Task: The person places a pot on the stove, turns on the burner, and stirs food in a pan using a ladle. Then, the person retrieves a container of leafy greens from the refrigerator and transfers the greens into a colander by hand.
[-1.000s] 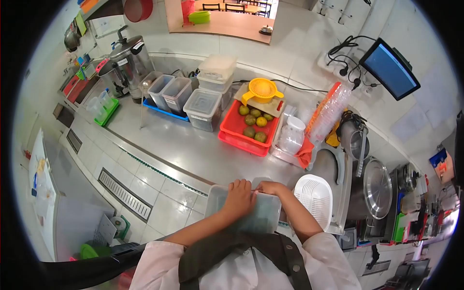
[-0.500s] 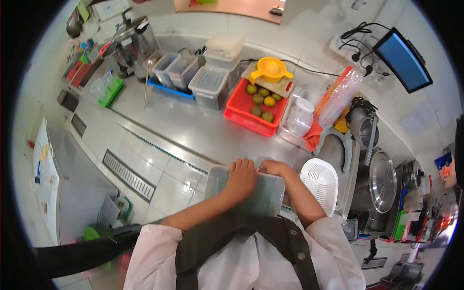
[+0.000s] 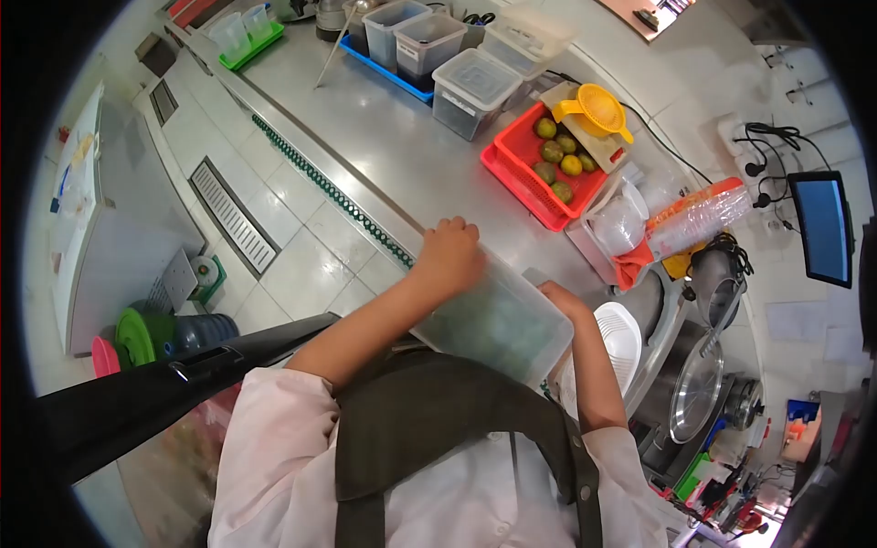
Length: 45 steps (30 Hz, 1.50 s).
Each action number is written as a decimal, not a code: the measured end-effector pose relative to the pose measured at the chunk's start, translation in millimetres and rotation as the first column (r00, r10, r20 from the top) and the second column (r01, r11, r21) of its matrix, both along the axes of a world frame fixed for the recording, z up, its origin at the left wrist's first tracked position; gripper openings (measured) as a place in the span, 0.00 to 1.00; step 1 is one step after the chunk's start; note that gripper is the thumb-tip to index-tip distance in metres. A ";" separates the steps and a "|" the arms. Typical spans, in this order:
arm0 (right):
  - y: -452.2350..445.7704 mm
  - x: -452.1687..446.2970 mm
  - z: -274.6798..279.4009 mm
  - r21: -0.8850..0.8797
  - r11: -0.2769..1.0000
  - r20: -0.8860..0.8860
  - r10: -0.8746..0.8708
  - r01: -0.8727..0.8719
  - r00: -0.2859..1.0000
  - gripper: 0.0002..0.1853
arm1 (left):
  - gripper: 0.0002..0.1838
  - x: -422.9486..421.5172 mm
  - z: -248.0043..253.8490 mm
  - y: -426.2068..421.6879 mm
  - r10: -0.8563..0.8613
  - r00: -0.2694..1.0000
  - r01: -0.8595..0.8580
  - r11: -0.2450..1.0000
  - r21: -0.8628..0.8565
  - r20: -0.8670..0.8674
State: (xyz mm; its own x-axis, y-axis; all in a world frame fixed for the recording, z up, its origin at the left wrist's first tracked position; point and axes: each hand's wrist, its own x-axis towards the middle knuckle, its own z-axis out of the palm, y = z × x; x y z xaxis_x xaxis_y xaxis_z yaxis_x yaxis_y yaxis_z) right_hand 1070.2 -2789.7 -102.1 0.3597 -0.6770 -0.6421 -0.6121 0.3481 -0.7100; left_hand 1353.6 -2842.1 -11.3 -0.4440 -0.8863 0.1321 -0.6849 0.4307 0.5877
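In front of my body is a rectangular translucent plastic container (image 3: 498,320), its contents dim and greenish through the cloudy top. My left hand (image 3: 449,258) is closed at its far left edge, knuckles up, the fingertips partly hidden. On the far right side, my right hand (image 3: 559,300) curls around the rim, most of its fingers out of sight behind the wall. The container sits tilted at the counter's front edge, close against my dark apron (image 3: 438,429).
Beyond it on the steel counter (image 3: 365,137) stands a red basket (image 3: 523,157) of green and yellow citrus fruit, with a yellow juicer (image 3: 598,111) behind. Lidded tubs (image 3: 475,87) are farther left. A white slotted basket (image 3: 618,342) lies at my right; a floor drain (image 3: 233,215) is left.
My view has turned, so the counter appears slanted. My left hand has moved from the top of the container to its far left edge; the right hand remains at the rim.
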 end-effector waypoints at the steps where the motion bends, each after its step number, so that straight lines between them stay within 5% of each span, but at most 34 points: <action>1: -1.7 3.3 6.0 0.020 0.999 0.019 -0.035 0.035 0.999 0.09 | 0.17 6.9 -0.8 -3.5 -0.025 1.000 0.023 0.995 0.098 0.017; 8: -4.7 23.4 22.4 -0.112 0.990 -0.164 0.063 -0.082 0.984 0.09 | 0.19 0.7 -3.0 -8.3 0.027 0.996 -0.031 0.998 0.049 0.084; 14: 6.4 26.9 14.2 -0.015 0.995 -0.102 -0.103 0.102 0.989 0.15 | 0.28 2.5 20.2 5.3 0.022 0.999 -0.020 0.999 0.043 -0.046; 17: 9.5 33.2 28.5 0.077 0.982 -0.002 -0.174 0.173 0.985 0.18 | 0.27 -10.7 27.9 20.6 -0.163 0.986 0.159 0.983 0.093 0.041; 20: -22.4 19.6 -17.3 -0.056 0.986 -0.042 -0.159 0.157 0.986 0.17 | 0.24 -2.2 4.0 17.4 -0.115 0.980 0.062 0.951 -0.303 -0.161; 21: -17.0 0.9 -36.2 -0.079 0.980 -0.072 -0.189 0.183 0.979 0.17 | 0.22 11.0 6.4 10.8 -0.124 0.965 0.055 0.956 -0.287 -0.230; 22: 8.4 -20.2 -45.0 -0.080 0.974 -0.107 -0.222 0.214 0.969 0.18 | 0.22 25.0 -9.1 4.7 -0.106 0.950 0.037 0.973 -0.229 -0.295; 23: 12.9 -16.9 -31.3 -0.139 0.983 -0.248 -0.151 0.119 0.957 0.20 | 0.21 45.5 -9.8 9.2 0.018 0.930 -0.029 0.999 -0.025 -0.367; 24: 13.3 -19.7 -13.3 -0.162 0.973 -0.194 -0.195 0.164 0.961 0.17 | 0.19 71.4 -20.2 11.0 0.163 0.833 0.062 0.922 0.383 -0.528; 25: 16.3 -22.3 0.2 -0.189 0.961 -0.137 -0.230 0.203 0.963 0.14 | 0.22 96.9 -18.6 16.9 0.147 0.852 0.149 0.851 0.503 -0.503; 27: 20.6 -20.1 19.1 -0.341 0.682 0.094 -0.660 0.647 0.746 0.13 | 0.26 124.6 -36.7 45.6 0.224 0.876 0.179 0.670 0.720 -0.426; 30: 32.4 25.6 92.7 -0.760 0.505 0.028 -0.604 0.410 0.797 0.17 | 0.36 124.3 -40.5 86.4 0.245 0.779 0.267 0.703 0.659 -0.577; 33: 40.3 89.3 128.2 -0.872 0.480 -0.104 -0.367 0.093 0.924 0.24 | 0.40 97.8 -55.8 82.7 -0.009 0.841 0.183 0.946 0.267 -0.542; 35: 33.5 125.9 140.2 -0.879 0.471 -0.214 -0.244 -0.077 0.946 0.25 | 0.35 83.6 -66.5 70.0 0.067 0.657 0.253 0.918 0.304 -0.751; 37: 14.4 120.0 118.4 -0.876 0.469 -0.284 -0.324 -0.107 0.902 0.29 | 0.33 76.8 -73.9 56.6 0.162 0.431 0.380 0.860 0.342 -0.888; 38: 9.0 113.6 104.1 -0.872 0.474 -0.319 -0.362 -0.121 0.876 0.31 | 0.33 80.5 -72.0 51.6 0.033 0.513 0.359 0.899 0.249 -0.858; 41: 10.6 80.9 85.1 -0.624 0.775 -0.428 -0.444 0.097 0.787 0.37 | 0.32 101.7 -37.5 38.5 -0.249 0.695 0.357 0.934 0.023 -0.674; 45: 44.0 70.6 91.4 -0.591 0.769 -0.494 -0.584 0.244 0.645 0.42 | 0.28 111.7 -35.8 25.5 -0.366 0.774 0.448 0.893 0.037 -0.517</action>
